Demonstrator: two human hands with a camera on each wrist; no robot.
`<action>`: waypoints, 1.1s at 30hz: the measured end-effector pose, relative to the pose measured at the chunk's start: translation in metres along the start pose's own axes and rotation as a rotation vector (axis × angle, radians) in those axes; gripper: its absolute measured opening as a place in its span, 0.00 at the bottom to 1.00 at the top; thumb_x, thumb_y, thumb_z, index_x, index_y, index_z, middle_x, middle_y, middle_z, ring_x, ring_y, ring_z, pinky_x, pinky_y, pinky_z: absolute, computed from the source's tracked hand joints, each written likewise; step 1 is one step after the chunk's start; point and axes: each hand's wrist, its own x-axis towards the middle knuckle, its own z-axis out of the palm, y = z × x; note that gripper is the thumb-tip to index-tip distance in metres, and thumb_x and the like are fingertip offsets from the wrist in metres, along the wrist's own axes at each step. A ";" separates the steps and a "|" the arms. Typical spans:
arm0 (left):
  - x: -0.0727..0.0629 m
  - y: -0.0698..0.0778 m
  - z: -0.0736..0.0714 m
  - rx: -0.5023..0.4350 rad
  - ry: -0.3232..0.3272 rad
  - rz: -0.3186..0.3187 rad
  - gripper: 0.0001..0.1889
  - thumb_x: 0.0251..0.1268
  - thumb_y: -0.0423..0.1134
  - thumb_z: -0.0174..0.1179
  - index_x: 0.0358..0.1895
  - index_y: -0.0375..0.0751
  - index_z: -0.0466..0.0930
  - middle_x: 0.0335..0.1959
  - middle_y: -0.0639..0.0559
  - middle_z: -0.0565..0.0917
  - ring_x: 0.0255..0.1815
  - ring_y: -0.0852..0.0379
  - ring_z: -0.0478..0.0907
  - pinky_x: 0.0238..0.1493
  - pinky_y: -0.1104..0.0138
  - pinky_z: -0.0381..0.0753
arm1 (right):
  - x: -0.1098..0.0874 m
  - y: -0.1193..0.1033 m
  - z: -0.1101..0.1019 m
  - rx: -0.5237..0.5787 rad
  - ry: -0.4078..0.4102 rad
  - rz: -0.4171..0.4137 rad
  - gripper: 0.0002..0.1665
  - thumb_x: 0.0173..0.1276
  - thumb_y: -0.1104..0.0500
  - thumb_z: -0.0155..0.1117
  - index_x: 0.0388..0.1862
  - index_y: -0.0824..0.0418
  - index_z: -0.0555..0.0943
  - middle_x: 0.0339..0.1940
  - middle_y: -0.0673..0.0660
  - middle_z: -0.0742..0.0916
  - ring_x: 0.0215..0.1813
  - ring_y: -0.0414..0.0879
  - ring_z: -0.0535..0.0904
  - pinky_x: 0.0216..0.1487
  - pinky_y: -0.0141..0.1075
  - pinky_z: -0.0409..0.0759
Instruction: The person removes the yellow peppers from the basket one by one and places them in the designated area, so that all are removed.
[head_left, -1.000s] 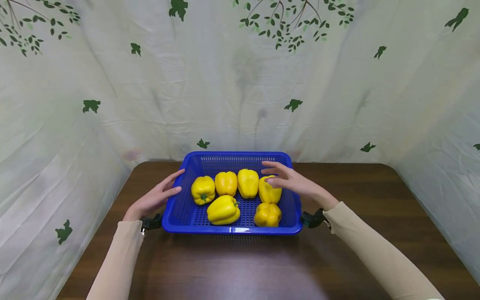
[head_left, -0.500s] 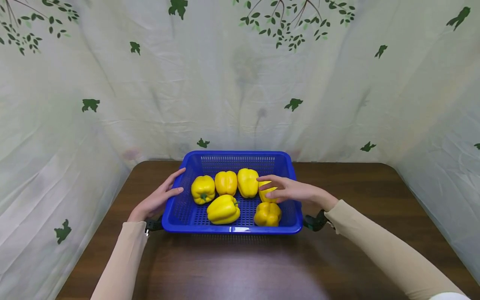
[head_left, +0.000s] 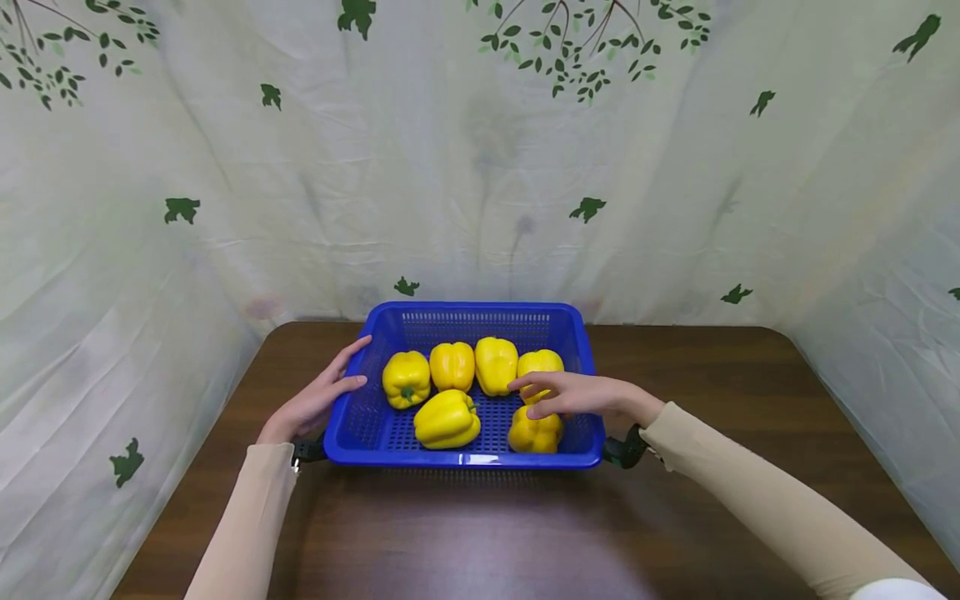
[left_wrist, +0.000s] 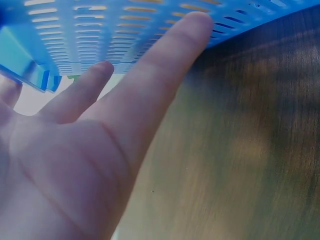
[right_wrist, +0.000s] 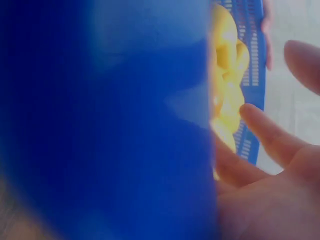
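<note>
A blue slotted plastic basket [head_left: 420,459] holds several yellow bell peppers: a row along the back, one lying on its side in front [head_left: 447,420], and one at the front right [head_left: 534,435]. My left hand [head_left: 317,402] rests at the basket's left side with fingers extended; the left wrist view shows its fingertips [left_wrist: 199,25] at the slotted outer wall. Over the front-right bell pepper hovers my right hand [head_left: 576,393], fingers loosely bent, partly covering that pepper and the back-right one [head_left: 542,362]. In the right wrist view, the blurred basket wall [right_wrist: 115,125] hides part of that hand.
The basket stands on a dark brown wooden table [head_left: 465,533], near its far edge. A pale curtain [head_left: 450,167] with printed green leaves hangs behind and along both sides. Dark wrist cameras [head_left: 628,447] sit close beside the basket's sides.
My right hand has moved toward me and down, from the back-right bell pepper to over the front-right one. My left hand has shifted slightly closer to the basket. The peppers have stayed put.
</note>
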 end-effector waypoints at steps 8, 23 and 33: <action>0.000 -0.003 -0.002 0.029 0.023 0.013 0.34 0.76 0.39 0.44 0.77 0.63 0.38 0.75 0.40 0.39 0.64 0.33 0.61 0.52 0.46 0.74 | 0.004 -0.001 0.003 -0.147 -0.043 -0.023 0.30 0.70 0.55 0.58 0.68 0.64 0.69 0.67 0.60 0.72 0.65 0.55 0.65 0.65 0.51 0.62; 0.001 -0.008 -0.001 0.049 0.026 0.028 0.33 0.77 0.39 0.43 0.77 0.62 0.37 0.75 0.39 0.38 0.64 0.31 0.59 0.53 0.47 0.73 | 0.002 0.003 0.010 -0.203 0.082 -0.054 0.19 0.64 0.57 0.65 0.54 0.59 0.80 0.56 0.53 0.78 0.59 0.55 0.69 0.62 0.53 0.65; 0.001 -0.008 -0.001 0.052 0.042 0.026 0.33 0.77 0.39 0.43 0.77 0.63 0.38 0.75 0.40 0.38 0.65 0.31 0.58 0.53 0.48 0.73 | 0.004 0.005 0.009 -0.162 0.032 -0.078 0.20 0.66 0.57 0.63 0.56 0.57 0.78 0.54 0.52 0.79 0.56 0.52 0.70 0.60 0.49 0.67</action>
